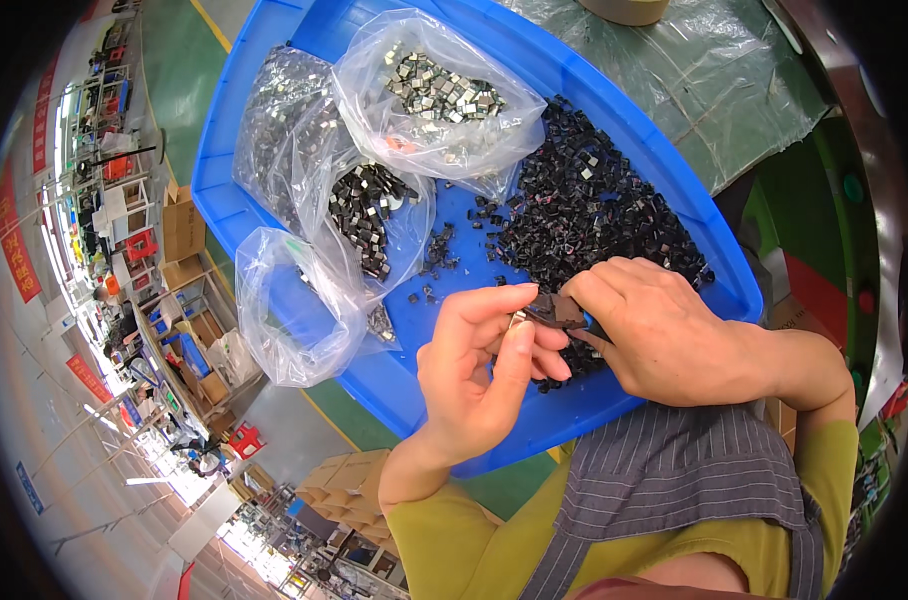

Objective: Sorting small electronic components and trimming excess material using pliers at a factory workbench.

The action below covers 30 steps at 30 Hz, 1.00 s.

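Note:
My left hand (479, 370) is closed, its thumb and fingers pinching a small silvery metal piece (517, 318). Right beside that piece is a dark brown, flat-faced object (559, 312), which my right hand (664, 330) grips from the other side. Most of this dark object is hidden by my fingers, so its kind does not show. Both hands are held over the near part of a large blue plastic tray (709, 225). Beneath and beyond them lies a big heap of small black parts (604, 190).
In the tray's far part, a clear plastic bag (359, 75) holds small silvery pieces (439, 90). Another open bag contains black-and-silver pieces (362, 220). An open clear bag (264, 345) overhangs the left rim. A tape roll (626, 10) sits beyond, on green sheeting (714, 90).

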{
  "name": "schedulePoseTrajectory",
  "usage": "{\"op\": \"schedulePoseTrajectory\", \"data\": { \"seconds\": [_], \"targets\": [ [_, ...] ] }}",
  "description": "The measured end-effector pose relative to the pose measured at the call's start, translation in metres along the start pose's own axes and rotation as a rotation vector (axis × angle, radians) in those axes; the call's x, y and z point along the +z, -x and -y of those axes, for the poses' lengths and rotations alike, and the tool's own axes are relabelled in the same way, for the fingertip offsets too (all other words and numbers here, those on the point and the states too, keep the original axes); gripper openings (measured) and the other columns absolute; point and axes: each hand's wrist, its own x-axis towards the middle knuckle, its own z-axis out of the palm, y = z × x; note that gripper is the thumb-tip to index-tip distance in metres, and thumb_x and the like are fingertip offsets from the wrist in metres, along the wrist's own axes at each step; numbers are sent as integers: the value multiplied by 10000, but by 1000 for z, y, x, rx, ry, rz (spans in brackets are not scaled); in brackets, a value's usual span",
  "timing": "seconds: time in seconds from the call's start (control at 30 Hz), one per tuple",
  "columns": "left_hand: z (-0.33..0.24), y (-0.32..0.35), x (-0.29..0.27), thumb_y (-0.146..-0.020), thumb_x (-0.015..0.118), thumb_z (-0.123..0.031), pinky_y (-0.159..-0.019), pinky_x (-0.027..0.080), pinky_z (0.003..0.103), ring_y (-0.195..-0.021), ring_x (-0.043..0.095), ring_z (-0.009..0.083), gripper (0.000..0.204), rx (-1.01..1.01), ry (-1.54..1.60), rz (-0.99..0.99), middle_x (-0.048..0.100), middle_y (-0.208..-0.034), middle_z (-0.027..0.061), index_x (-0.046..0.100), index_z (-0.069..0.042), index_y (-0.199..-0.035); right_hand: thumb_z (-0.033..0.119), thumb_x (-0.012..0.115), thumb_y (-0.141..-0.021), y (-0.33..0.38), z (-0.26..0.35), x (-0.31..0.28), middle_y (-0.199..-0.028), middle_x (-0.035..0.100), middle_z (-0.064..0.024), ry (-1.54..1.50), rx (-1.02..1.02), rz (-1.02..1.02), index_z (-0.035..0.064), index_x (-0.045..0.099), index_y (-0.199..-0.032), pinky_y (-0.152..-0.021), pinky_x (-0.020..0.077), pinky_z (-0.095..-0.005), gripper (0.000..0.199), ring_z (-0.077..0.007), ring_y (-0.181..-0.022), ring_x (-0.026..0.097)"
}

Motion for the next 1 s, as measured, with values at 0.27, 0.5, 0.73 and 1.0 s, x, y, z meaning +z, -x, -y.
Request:
{"op": "schedulePoseTrajectory", "data": {
  "seconds": [0.27,0.5,0.73,1.0],
  "targets": [
    [3,-1,-8,-1023,436,-16,-638,540,248,-734,695,177,268,-24,248,92,683,-945,166,451,23,-1287,100,675,-848,-3,-1,-3,-852,600,-179,-170,10,52,5,513,-992,-730,483,-465,237,-371,-829,605],
    [7,-3,-9,-1035,439,-43,-608,526,239,-728,698,178,283,-23,277,70,687,-949,173,429,27,-1309,44,733,-778,-2,-1,-3,-924,573,-100,1,-17,-85,40,569,-1127,-750,432,-403,386,-304,-868,569],
    [8,-2,-7,-1034,449,-44,-593,516,228,-703,687,154,299,20,174,65,695,-962,175,424,32,-1322,22,772,-667,-5,-4,3,-891,523,-101,235,-87,-235,29,573,-1141,-727,396,-405,514,-298,-844,534],
    [12,-3,-6,-1027,447,-20,-561,504,206,-670,675,128,285,114,38,35,702,-921,158,459,42,-1305,63,641,-752,-6,-4,5,-809,467,-83,290,-101,-262,60,559,-940,-690,370,-379,205,-257,-778,493]
  ]
}}
